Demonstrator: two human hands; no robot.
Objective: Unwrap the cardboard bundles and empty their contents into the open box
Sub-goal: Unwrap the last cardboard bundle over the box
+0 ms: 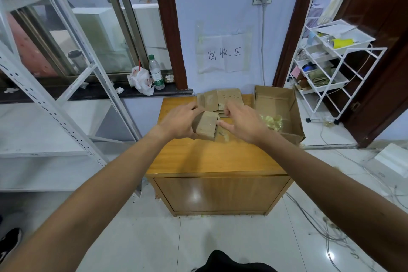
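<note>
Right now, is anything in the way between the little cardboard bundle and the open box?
Only the person's own right hand, touching the cardboard bundle on the side facing the open box. The left hand grips the bundle. Nothing else visible lies between them.

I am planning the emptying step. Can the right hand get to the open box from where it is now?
Probably yes. The open box stands just right of the right hand on the same cabinet, with nothing between them. The hand first has to let go of the bundle that the left hand holds.
</note>
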